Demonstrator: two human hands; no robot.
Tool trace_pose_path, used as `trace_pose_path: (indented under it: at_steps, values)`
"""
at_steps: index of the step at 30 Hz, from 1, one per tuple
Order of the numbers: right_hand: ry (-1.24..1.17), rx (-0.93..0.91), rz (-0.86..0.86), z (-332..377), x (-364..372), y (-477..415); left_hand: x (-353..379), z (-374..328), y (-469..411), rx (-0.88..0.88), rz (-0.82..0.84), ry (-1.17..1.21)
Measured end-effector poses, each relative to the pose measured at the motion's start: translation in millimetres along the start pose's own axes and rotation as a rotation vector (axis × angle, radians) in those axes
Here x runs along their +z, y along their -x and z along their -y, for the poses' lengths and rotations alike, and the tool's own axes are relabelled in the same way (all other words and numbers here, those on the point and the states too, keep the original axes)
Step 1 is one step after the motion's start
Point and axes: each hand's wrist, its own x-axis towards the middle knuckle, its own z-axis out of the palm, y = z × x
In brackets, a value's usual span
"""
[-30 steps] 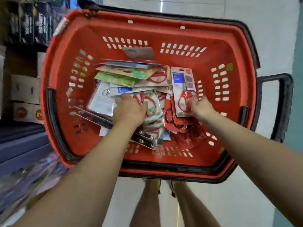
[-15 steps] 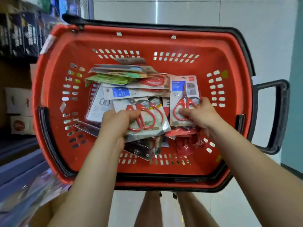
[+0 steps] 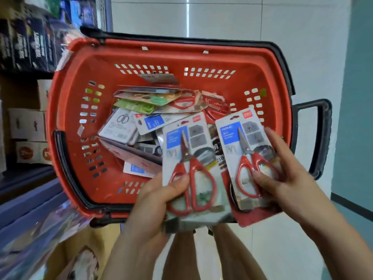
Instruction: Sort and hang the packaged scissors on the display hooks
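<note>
- Over on the left stands shelving [image 3: 28, 201], with pale cardboard boxes [image 3: 26, 124] stacked on it and dark printed cartons [image 3: 30, 43] above them.
- White floor tiles [image 3: 242, 19] spread out far and right, and a teal wall [image 3: 357, 98] runs down the right edge.
- The basket's black handle [image 3: 323, 138] juts out to the right, just past the right hand [image 3: 286, 178].
- The red basket [image 3: 268, 63] sits centre frame with a loose heap of carded scissors [image 3: 141, 122] inside: green handles toward the far wall, a white card at left, blue labels in the middle.
- The left hand [image 3: 153, 201] grips a left scissors pack [image 3: 187, 158] with red handles. The thumb presses on a handle loop and the fingers curl behind. The pack is raised over the basket's near rim and hides part of the heap.
- The right hand grips a matching right scissors pack [image 3: 246, 142] just beside the first. The thumb lies across the handles and the fingers wrap the right edge, with a red-backed card behind it.
</note>
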Motion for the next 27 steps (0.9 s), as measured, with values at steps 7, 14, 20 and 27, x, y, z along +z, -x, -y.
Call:
trace_pose_path:
  at_steps: [7, 14, 20, 27]
  values:
    - [-0.213, 0.111, -0.010, 9.6, 13.0, 4.1, 39.8, 21.5, -24.4, 0.092, 0.024, -0.294]
    - [-0.292, 0.134, 0.086, 4.0, 20.0, 0.2, 38.0, 19.9, -40.1, 0.087, 0.104, -0.456]
    - [-0.146, 0.161, 0.060, 5.1, 19.4, 0.7, 28.0, 17.2, -29.8, 0.074, 0.014, -0.573]
    - [-0.123, -0.034, 0.003, 33.3, -18.5, 27.5, -42.4, -38.0, -70.6, 0.046, -0.552, -1.385]
